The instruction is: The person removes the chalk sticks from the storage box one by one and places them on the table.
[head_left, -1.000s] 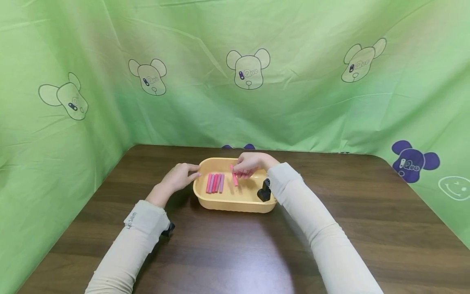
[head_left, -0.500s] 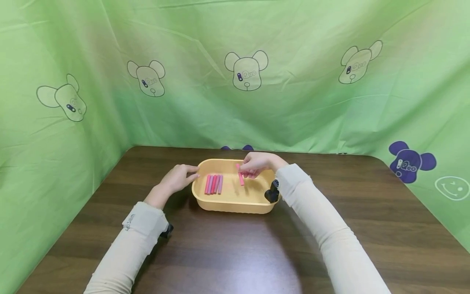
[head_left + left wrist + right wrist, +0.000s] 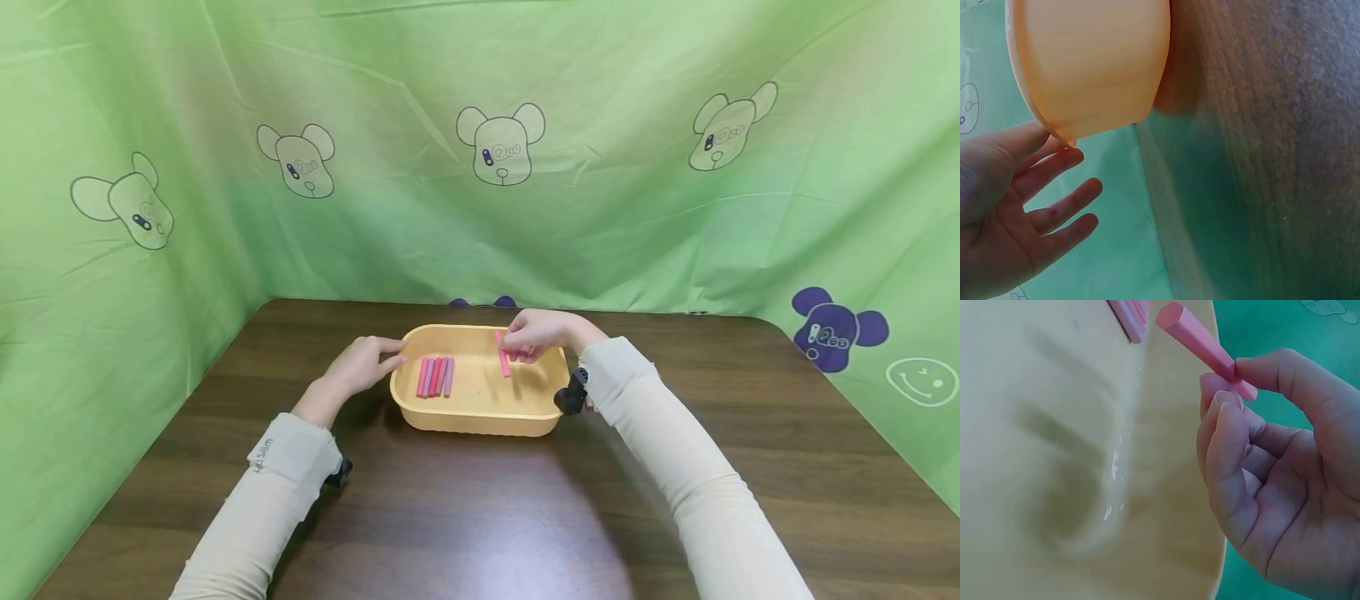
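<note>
My right hand (image 3: 534, 336) pinches a pink stick (image 3: 503, 357) between thumb and fingertips, over the right half of a yellow plastic tub (image 3: 480, 423). The right wrist view shows the pink stick (image 3: 1197, 339) with a faceted, blunt end, tilted above the tub floor. Inside the tub at the left, several pink and purple sticks (image 3: 435, 377) lie side by side in a row. The left hand (image 3: 362, 362) is at the tub's left end. Up close in the left wrist view, thumb and index finger pinch the rim while the other fingers (image 3: 1069, 234) spread apart.
The tub stands on a dark wooden table (image 3: 465, 508), towards its far edge. Behind and beside the table hangs a green curtain (image 3: 600, 217) printed with bear heads. Black wrist cameras sit on both cuffs, the right camera (image 3: 572, 393) close to the tub's right rim.
The right hand has moved rightward with the pink stick, away from the row of sticks. The left hand has stayed at the rim.
</note>
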The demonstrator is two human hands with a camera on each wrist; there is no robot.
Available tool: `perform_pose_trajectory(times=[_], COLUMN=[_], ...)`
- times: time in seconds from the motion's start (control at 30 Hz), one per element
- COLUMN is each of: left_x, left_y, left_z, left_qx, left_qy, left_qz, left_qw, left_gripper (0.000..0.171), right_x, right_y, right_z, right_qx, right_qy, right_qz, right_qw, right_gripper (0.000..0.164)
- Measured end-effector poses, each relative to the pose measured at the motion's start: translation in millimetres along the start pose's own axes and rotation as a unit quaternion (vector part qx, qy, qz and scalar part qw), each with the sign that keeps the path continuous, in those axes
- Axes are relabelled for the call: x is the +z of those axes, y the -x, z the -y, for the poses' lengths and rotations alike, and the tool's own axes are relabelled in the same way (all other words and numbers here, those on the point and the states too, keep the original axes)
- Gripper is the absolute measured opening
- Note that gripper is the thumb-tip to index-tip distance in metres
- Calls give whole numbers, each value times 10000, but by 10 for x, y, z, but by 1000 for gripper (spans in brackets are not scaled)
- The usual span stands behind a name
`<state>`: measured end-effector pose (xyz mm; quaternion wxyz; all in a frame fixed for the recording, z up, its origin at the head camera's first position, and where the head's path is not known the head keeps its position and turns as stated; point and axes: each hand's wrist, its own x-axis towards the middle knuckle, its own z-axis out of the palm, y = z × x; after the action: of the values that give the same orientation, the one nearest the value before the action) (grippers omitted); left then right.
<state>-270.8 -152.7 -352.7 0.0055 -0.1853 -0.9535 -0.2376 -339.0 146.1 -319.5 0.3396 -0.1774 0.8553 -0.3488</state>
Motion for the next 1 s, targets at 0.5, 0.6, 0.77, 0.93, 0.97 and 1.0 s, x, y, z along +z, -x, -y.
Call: perform_pose_trajectory(times=[0.5,0.6,0.77,0.93,0.97,1.0], left_x=[1,0,8,6,6,4], left_y=[12,15,13,12,12,12], left_z=[3,1,5,3,0,-2], left_qx=[48,44,49,49,66,66], left_qy=[41,43,67,86,74,73], left_qz=[-10,4,1,9,6,5], left_qw=[10000,10000,10000,10000,10000,10000], left_gripper=[37,37,38,38,38,38], right_x=[-54,-71,-100,-141,-147,-154], right_y=[183,223,300,364,379,396], right_z=[-182,-217,-257,-340,-355,-367], right_qx=[-163,-181,-217,-249,-250,-257], right_qy=[-113,-130,-167,-241,-259,-259], right_qz=[-198,-221,-235,-275,-289,-316], right_qw=[9996,9995,9993,9990,9989,9988], right_gripper=[20,20,20,20,20,20])
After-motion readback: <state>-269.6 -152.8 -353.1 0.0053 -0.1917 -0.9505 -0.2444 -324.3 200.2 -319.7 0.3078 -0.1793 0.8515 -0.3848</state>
